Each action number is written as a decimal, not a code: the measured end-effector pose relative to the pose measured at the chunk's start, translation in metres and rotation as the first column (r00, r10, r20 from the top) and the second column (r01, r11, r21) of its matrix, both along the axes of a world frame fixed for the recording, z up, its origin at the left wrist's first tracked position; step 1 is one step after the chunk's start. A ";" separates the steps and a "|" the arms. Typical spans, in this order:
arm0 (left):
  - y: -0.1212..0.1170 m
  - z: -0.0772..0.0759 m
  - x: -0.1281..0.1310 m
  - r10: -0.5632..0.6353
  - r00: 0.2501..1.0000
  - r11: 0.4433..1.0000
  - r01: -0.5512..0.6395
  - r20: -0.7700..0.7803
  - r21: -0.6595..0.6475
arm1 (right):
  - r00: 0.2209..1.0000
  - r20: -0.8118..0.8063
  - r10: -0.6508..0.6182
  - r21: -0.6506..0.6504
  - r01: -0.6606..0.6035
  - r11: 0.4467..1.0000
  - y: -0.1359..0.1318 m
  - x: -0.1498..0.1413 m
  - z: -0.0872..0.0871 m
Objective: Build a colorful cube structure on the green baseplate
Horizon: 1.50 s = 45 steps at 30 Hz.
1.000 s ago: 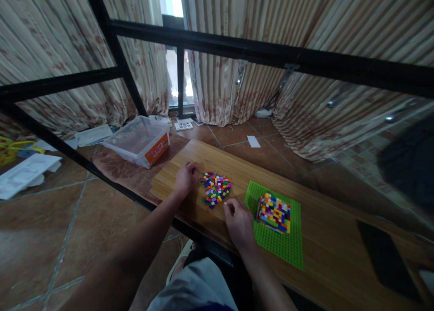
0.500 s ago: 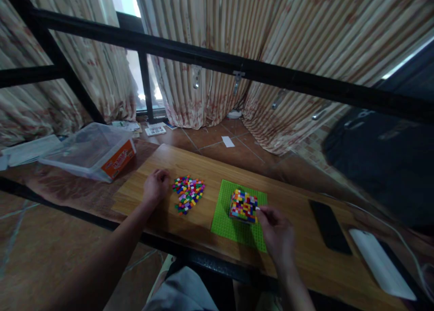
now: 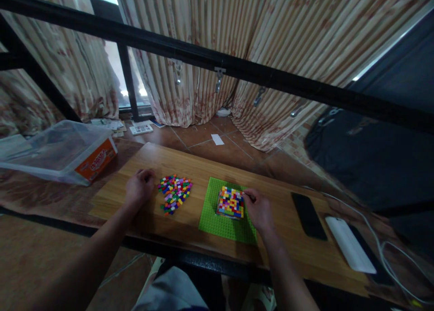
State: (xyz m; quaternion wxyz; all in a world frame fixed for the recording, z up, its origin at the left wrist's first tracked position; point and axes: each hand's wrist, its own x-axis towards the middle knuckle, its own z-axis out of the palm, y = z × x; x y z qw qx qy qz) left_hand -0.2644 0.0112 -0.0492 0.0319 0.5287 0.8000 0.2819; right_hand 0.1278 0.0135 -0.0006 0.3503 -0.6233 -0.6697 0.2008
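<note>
On the tabletop, a block of stacked multicoloured toy bricks (image 3: 231,203) stands on a green studded baseplate (image 3: 210,220). My right hand (image 3: 259,209) is at the stack's upper right edge, thumb and finger pinched on what looks like a small white brick, mostly hidden by the fingertips. Whether that brick touches the stack I cannot tell. To the left, my left hand (image 3: 139,186) rests on the wood with its fingers curled in; whatever they may hold is hidden. Close beside it lies a loose pile of small coloured bricks (image 3: 175,192).
A clear plastic bin (image 3: 64,150) with an orange label stands at the left. A black phone (image 3: 308,215) and a white slab-shaped device (image 3: 351,244) lie at the right, near a white cable (image 3: 368,225). A black metal bar (image 3: 200,53) crosses beyond the wooden table (image 3: 162,159).
My view has shifted to the right. My right hand has moved from the stack's right side up toward its far right corner. The left hand stays curled beside the pile.
</note>
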 end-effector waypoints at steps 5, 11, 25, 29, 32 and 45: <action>-0.002 0.004 0.003 0.002 1.000 1.000 -0.002 0.027 0.007 | 0.999 -0.038 0.028 -0.026 -0.029 0.999 0.005 0.003 0.001; -0.002 0.002 0.003 0.007 0.999 0.999 -0.008 0.047 0.032 | 0.991 -0.118 0.057 -0.083 -0.067 0.994 0.009 0.009 0.001; -0.002 0.003 0.004 0.017 0.999 1.000 -0.017 0.034 -0.013 | 0.969 -0.238 0.062 -0.183 -0.108 0.977 0.024 0.016 -0.004; -0.001 0.002 0.003 0.025 0.999 1.000 -0.025 0.047 -0.003 | 0.963 -0.254 0.089 -0.190 -0.140 0.972 0.027 0.017 -0.004; -0.002 0.001 0.003 0.006 0.999 1.000 -0.007 0.044 0.012 | 0.958 -0.262 0.118 -0.186 -0.171 0.968 0.028 0.018 -0.006; 0.000 -0.001 0.002 -0.017 0.997 0.998 0.011 0.075 0.069 | 0.970 -0.208 0.129 -0.215 -0.174 0.961 0.029 0.024 -0.005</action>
